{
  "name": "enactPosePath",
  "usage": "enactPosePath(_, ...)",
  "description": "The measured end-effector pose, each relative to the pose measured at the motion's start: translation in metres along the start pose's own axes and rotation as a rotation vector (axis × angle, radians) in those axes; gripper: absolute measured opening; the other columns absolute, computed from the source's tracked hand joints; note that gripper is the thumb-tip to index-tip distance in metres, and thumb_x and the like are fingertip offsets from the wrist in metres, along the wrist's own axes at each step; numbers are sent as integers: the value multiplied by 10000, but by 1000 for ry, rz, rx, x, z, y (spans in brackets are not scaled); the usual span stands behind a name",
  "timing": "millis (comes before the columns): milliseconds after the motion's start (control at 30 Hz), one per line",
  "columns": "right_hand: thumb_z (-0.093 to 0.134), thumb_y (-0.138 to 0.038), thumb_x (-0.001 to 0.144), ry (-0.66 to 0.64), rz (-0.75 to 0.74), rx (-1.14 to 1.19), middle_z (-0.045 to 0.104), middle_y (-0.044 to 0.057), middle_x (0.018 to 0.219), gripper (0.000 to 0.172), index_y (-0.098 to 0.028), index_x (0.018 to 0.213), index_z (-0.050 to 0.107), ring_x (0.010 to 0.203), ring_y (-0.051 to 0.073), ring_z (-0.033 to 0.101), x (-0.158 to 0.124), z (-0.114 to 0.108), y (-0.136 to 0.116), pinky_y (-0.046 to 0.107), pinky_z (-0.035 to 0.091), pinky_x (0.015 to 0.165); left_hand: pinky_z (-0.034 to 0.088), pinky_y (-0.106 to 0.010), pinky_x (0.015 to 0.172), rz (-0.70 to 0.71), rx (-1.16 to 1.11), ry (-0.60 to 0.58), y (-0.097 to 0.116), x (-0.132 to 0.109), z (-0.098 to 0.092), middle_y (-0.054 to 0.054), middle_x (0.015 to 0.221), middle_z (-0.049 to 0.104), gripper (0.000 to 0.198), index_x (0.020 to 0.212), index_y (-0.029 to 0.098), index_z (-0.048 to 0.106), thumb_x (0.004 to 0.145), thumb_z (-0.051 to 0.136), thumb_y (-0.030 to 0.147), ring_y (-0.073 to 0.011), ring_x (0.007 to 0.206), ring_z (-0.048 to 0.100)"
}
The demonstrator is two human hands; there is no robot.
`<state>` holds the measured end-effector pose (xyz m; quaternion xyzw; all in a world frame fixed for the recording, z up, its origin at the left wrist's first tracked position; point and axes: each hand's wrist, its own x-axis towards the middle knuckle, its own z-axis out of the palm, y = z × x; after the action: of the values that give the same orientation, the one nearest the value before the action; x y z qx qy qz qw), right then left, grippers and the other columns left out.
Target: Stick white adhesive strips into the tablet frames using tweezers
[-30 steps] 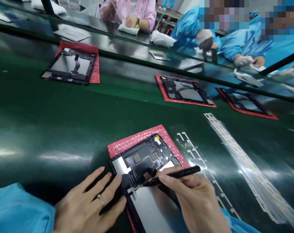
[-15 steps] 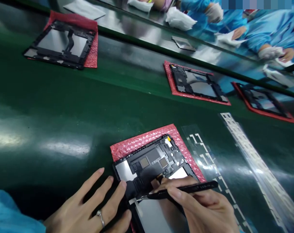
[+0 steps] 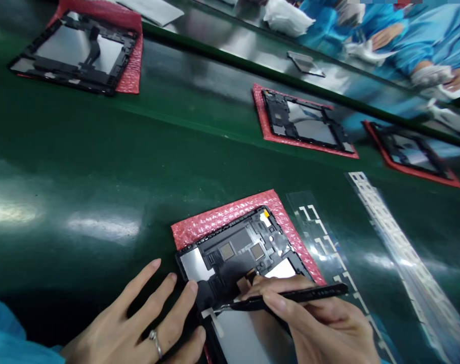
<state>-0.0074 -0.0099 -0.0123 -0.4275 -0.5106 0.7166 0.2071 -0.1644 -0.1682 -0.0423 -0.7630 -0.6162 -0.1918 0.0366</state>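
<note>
A black tablet housing (image 3: 230, 275) with silver panels lies on a pink bubble-wrap sheet (image 3: 222, 211) in front of me. My right hand (image 3: 309, 308) rests over it and grips black tweezers (image 3: 267, 300) between thumb and fingers. The tweezers' tips touch a small whitish L-shaped adhesive piece (image 3: 215, 323) near the housing's left edge. My left hand (image 3: 146, 316), with a ring on one finger, has its fingers spread at that edge, the index fingertip touching the frame. Part of the housing is hidden beneath my right hand.
Clear film with L-shaped pieces (image 3: 323, 237) lies right of the housing, then a long strip sheet (image 3: 400, 253). Other housings on pink wrap sit further off: one left (image 3: 78, 53), one ahead (image 3: 305, 121), one right (image 3: 414, 151). Co-workers' gloved hands (image 3: 432, 76) are across the bench.
The housings on the far side appear shifted in view, the left one further left and up. Both hands and the tweezers stay nearly in place on the near housing.
</note>
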Motion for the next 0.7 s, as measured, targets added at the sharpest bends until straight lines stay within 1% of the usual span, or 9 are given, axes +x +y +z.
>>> enactPosePath(133, 657, -142, 645, 2, -27, -23, 705, -7, 681, 105, -231, 662, 711, 689, 132, 650, 0, 2, -1, 142, 499, 680, 257, -524, 954, -12, -2, 12, -1, 2, -2, -48, 1148, 498, 339, 1114, 282, 488, 776, 495, 284, -264, 1045, 467)
enactPosePath(233, 655, -155, 649, 15, -35, -40, 701, -5, 679, 96, -232, 662, 709, 681, 133, 648, 0, 3, -3, 145, 497, 671, 229, -520, 969, 9, 23, 2, -2, 5, -3, -40, 1130, 508, 341, 1125, 250, 485, 785, 465, 240, -253, 1018, 478)
enactPosePath(333, 648, -157, 656, 9, -35, -52, 697, -7, 675, 108, -244, 678, 709, 666, 131, 647, -2, 3, -4, 145, 500, 650, 188, -519, 984, 41, 54, -25, -4, 8, -4, -38, 1133, 505, 334, 1119, 232, 493, 788, 455, 255, -247, 990, 486)
enactPosePath(500, 643, -147, 658, 7, -57, -94, 692, 1, 680, 127, -255, 672, 710, 686, 156, 648, -3, 0, -2, 184, 507, 689, 187, -521, 978, 48, 69, -35, -4, 10, -3, -31, 1115, 516, 308, 1092, 242, 511, 791, 450, 260, -250, 978, 488)
enactPosePath(600, 641, -146, 661, 12, -71, -98, 691, -1, 688, 132, -258, 679, 708, 686, 157, 647, -3, -1, -1, 188, 511, 681, 187, -516, 979, 39, 65, -24, -3, 10, -1, -30, 1118, 511, 302, 1090, 247, 513, 798, 432, 251, -247, 977, 485)
enactPosePath(700, 637, -147, 668, 0, -82, -97, 692, -5, 687, 129, -255, 688, 705, 686, 149, 647, -2, -1, -1, 180, 509, 679, 179, -517, 982, 37, 67, -28, -3, 9, 0, -33, 1133, 498, 321, 1104, 246, 503, 787, 455, 268, -247, 981, 478)
